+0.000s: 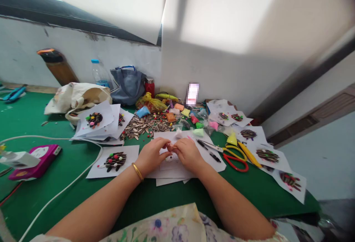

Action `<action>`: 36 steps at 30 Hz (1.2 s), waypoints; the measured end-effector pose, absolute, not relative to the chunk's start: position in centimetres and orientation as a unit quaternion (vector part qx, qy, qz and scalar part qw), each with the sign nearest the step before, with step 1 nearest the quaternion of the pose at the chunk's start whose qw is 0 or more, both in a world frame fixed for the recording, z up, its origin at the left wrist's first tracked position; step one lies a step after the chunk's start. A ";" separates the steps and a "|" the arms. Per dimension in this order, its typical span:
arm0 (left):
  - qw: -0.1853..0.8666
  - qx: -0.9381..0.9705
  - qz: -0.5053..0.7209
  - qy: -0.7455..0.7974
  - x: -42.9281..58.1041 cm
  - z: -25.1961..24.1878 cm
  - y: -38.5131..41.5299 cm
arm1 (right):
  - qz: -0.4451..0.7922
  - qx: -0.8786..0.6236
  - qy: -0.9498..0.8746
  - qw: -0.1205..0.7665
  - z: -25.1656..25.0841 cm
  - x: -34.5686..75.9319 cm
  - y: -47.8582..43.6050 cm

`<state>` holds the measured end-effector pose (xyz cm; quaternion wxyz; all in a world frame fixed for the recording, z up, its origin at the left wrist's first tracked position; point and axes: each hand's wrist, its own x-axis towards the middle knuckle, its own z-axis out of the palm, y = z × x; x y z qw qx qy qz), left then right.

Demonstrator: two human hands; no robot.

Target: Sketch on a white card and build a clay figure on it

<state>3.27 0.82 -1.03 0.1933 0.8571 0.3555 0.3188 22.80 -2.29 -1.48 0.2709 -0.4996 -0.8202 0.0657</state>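
My left hand (154, 155), with a gold bracelet (138, 172) at the wrist, meets my right hand (190, 155) over white paper sheets (203, 166). Fingertips of both are pinched together; whatever sits between them is too small to make out. Just beneath, a white shape with small dark dots (171, 158) shows partly on the paper, the rest covered by my hands. Black pens (209, 150) lie right of my right hand. Beyond my fingers are a pale green clay lump (198, 132) and a white clay lump (178, 133).
Scissors with red and yellow handles (235, 157) and a yellow cutter (249, 154) lie at right. Sunflower seeds (146, 124) are heaped behind. Finished seed-and-clay hedgehog pictures (115, 161) lie on both sides. A white cable (66, 188) crosses the green table (69, 208) at left.
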 end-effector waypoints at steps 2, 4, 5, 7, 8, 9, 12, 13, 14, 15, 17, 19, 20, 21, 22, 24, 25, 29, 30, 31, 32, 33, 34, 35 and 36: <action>0.181 0.865 0.310 0.349 3.3 -1.0 0.6 | 0.053 -0.494 -0.828 0.260 -1.6 22.6 -2.4; 0.174 0.868 0.310 0.345 3.4 -0.9 0.5 | 0.055 -0.486 -0.831 0.263 -1.7 22.4 -2.4; 0.171 0.866 0.318 0.347 3.3 -0.9 0.6 | 0.059 -0.484 -0.831 0.268 -1.7 22.4 -2.4; 0.171 0.855 0.342 0.350 3.3 -0.9 0.7 | 0.068 -0.482 -0.827 0.280 -1.6 22.3 -2.4; 0.172 0.849 0.354 0.351 3.2 -0.9 0.7 | 0.068 -0.484 -0.825 0.282 -1.5 22.3 -2.5; 0.174 0.844 0.365 0.352 3.2 -0.9 0.8 | 0.065 -0.488 -0.824 0.282 -1.3 22.2 -2.6; 0.180 0.835 0.379 0.356 3.2 -0.9 0.8 | 0.037 -0.505 -0.817 0.276 -1.0 22.1 -2.9; 0.181 0.834 0.379 0.359 3.2 -0.9 0.7 | 0.024 -0.512 -0.814 0.272 -0.9 22.0 -3.0; 0.183 0.832 0.379 0.363 3.3 -1.0 0.7 | 0.010 -0.519 -0.812 0.268 -0.8 22.0 -3.1; 0.185 0.829 0.378 0.369 3.4 -1.0 0.6 | -0.003 -0.524 -0.811 0.262 -0.8 22.0 -3.1; 0.188 0.822 0.377 0.383 3.5 -1.0 0.5 | -0.025 -0.528 -0.812 0.248 -0.8 22.0 -3.1; 0.189 0.823 0.369 0.388 3.5 -1.0 0.4 | -0.045 -0.525 -0.817 0.234 -0.8 22.1 -3.1; 0.189 0.827 0.362 0.387 3.5 -0.9 0.4 | -0.053 -0.522 -0.820 0.227 -0.7 22.1 -3.1; 0.188 0.833 0.353 0.382 3.5 -0.9 0.4 | -0.060 -0.518 -0.824 0.221 -0.7 22.1 -3.1; 0.186 0.838 0.345 0.378 3.5 -0.8 0.4 | -0.064 -0.512 -0.829 0.216 -0.7 22.1 -3.1; 0.182 0.847 0.335 0.371 3.4 -0.7 0.5 | -0.067 -0.503 -0.835 0.212 -0.8 22.1 -3.1; 0.179 0.851 0.332 0.366 3.3 -0.7 0.5 | -0.067 -0.501 -0.836 0.213 -0.8 22.1 -3.1; 0.155 0.864 0.329 0.350 3.2 -0.8 0.5 | -0.065 -0.505 -0.831 0.225 -0.9 22.0 -3.1; 0.147 0.865 0.331 0.348 3.2 -0.8 0.5 | -0.063 -0.508 -0.828 0.229 -0.9 22.0 -3.1; 0.140 0.865 0.333 0.348 3.1 -0.7 0.5 | -0.062 -0.512 -0.825 0.231 -0.9 22.0 -3.1; 0.136 0.864 0.336 0.349 3.1 -0.7 0.5 | -0.059 -0.514 -0.823 0.233 -0.9 22.0 -3.1; 0.135 0.862 0.340 0.350 3.2 -0.7 0.4 | -0.056 -0.515 -0.823 0.234 -0.8 22.1 -3.1; 0.136 0.860 0.344 0.351 3.2 -0.7 0.4 | -0.053 -0.515 -0.823 0.235 -0.8 22.1 -3.1; 0.139 0.858 0.348 0.352 3.2 -0.7 0.5 | -0.051 -0.515 -0.823 0.235 -0.8 22.1 -3.1; 0.143 0.856 0.350 0.353 3.3 -0.7 0.5 | -0.050 -0.514 -0.823 0.235 -0.8 22.1 -3.1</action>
